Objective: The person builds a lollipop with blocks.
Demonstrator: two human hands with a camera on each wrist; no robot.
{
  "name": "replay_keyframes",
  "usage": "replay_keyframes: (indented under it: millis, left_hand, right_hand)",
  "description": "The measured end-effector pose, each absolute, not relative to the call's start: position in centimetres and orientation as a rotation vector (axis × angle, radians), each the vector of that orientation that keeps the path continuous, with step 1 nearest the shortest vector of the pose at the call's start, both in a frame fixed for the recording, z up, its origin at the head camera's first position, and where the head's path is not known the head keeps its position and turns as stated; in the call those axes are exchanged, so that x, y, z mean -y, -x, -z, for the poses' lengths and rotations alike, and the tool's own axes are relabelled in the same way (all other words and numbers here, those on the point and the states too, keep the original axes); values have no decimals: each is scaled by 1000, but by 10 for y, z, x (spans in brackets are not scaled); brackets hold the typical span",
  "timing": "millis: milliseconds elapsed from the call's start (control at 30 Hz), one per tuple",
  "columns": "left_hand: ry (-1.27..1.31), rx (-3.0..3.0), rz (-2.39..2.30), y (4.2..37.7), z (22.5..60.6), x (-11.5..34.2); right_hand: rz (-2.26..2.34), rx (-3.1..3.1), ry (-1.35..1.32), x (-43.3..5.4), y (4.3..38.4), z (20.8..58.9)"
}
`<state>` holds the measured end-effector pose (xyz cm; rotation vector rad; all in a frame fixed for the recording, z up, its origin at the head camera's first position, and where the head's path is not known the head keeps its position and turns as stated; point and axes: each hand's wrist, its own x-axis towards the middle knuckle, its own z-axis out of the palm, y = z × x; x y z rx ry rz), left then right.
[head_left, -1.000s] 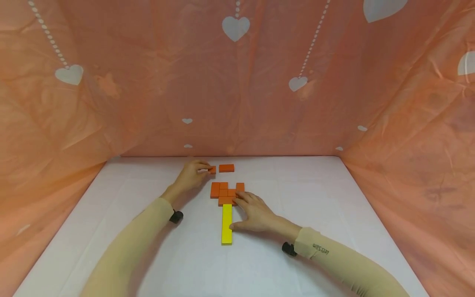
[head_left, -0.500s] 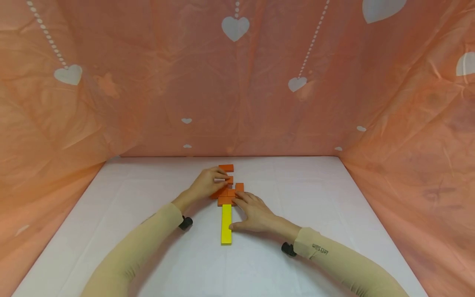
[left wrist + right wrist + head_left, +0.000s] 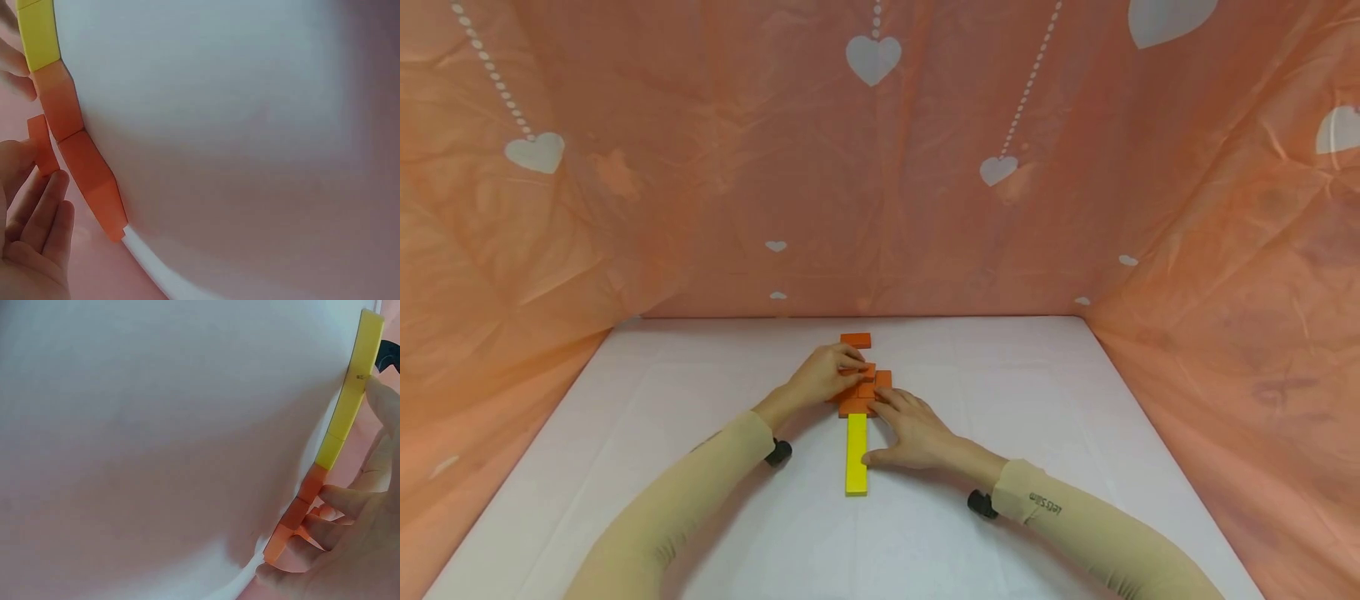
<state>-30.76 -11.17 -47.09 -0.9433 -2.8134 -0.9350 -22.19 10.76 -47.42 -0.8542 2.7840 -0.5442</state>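
Note:
Thumb and fingers of my left hand (image 3: pixel 823 377) pinch a small orange block (image 3: pixel 42 147) over the group of orange blocks (image 3: pixel 853 407). This group lies flat, and the left hand hides part of it. A long yellow strip (image 3: pixel 856 458), with a seam across it in the right wrist view, meets the group's near edge. My right hand (image 3: pixel 913 431) lies to the right with spread fingers. Its fingertips touch the orange blocks and its thumb touches the yellow strip's right side.
One loose orange rectangular block (image 3: pixel 855 340) lies beyond the group, near the back of the white table (image 3: pixel 1000 375). Peach cloth (image 3: pixel 880 208) with pale hearts hangs behind and on both sides.
My left hand has carried the small orange block from the far left, beside the loose block, rightward and nearer, over the group. The right hand has stayed in place.

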Motion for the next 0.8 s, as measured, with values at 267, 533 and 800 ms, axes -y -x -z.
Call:
replay_keyframes:
  millis: [267,533,800]
  left_hand:
    - [916,2867,862,303,469,108]
    - [891,2914,856,306,467,107]
    - [897,2907,900,308,469,107]
  right_hand:
    - [546,-2778,854,-108,220,473]
    - [541,-2776,853,-108,220,472]
    - [546,-2776,848,-108,221,474]
